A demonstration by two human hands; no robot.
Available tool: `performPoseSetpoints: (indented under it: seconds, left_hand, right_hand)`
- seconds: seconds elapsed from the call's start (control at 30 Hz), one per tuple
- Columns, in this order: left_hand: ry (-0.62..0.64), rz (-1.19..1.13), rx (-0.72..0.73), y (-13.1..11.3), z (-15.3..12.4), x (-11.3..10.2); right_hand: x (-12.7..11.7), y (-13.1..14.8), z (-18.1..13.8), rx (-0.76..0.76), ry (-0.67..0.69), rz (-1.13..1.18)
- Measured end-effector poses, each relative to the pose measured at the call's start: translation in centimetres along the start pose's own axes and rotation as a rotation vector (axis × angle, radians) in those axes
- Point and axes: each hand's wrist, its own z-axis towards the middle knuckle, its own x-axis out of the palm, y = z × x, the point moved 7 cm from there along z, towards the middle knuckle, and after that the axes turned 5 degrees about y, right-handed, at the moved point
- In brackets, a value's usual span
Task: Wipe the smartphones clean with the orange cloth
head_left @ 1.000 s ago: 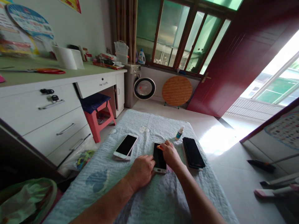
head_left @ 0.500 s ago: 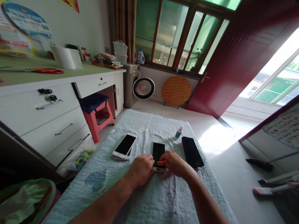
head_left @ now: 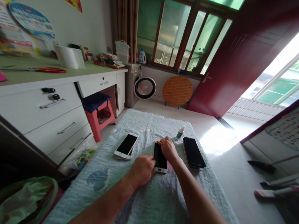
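Note:
A white-framed phone (head_left: 160, 159) lies screen up in the middle of a pale blue cloth (head_left: 149, 199). My left hand (head_left: 141, 170) is curled against the phone's near left edge and holds it down. My right hand (head_left: 168, 149) is closed on a small orange tool (head_left: 159, 142) and presses it on the phone's far end. Another white phone (head_left: 126, 145) lies to the left on the cloth. A stack of dark phones (head_left: 193, 152) lies to the right. A small white bottle (head_left: 180, 133) with a blue label stands beyond them.
A white desk with drawers (head_left: 58, 102) runs along the left, with a red stool (head_left: 98, 109) under it. A green bag (head_left: 25, 199) sits at the lower left. Behind are a washing machine (head_left: 140, 87), a round wooden tabletop (head_left: 177, 91) and a red door (head_left: 233, 62).
My right hand slid the orange tool from the phone's near end back up to its far end. My left hand stayed on the phone's near left edge.

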Motion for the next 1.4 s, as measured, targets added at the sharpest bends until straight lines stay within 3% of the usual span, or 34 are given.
performPoseSetpoints:
  seconds: [0.3, 0.57, 0.83, 1.03, 1.17, 1.4]
  left_hand:
    - [0.008, -0.015, -0.022, 0.2, -0.1, -0.1]
    - [-0.005, -0.027, 0.008, -0.2, -0.1, -0.4]
    - [-0.027, -0.005, -0.022, 0.2, -0.2, -0.1]
    - [-0.155, -0.156, -0.025, 1.7, 0.3, 0.0]
    - [-0.137, -0.255, 0.009, 2.4, 0.5, 0.7]
    - [-0.108, -0.292, -0.002, 2.6, 0.5, 0.6]
  right_hand:
    - [0.1, 2.7, -1.7, -0.216, 0.059, 0.125]
    - [-0.3, 3.5, -5.4, -0.266, 0.157, 0.248]
    - [-0.7, 3.1, -7.0, -0.261, 0.3, 0.278]
    - [-1.6, 1.9, -6.7, -0.241, 0.137, 0.233]
    - [-1.4, 1.8, -6.4, -0.189, 0.032, 0.196]
    - [-0.2, 4.2, -7.0, -0.238, 0.086, 0.222]
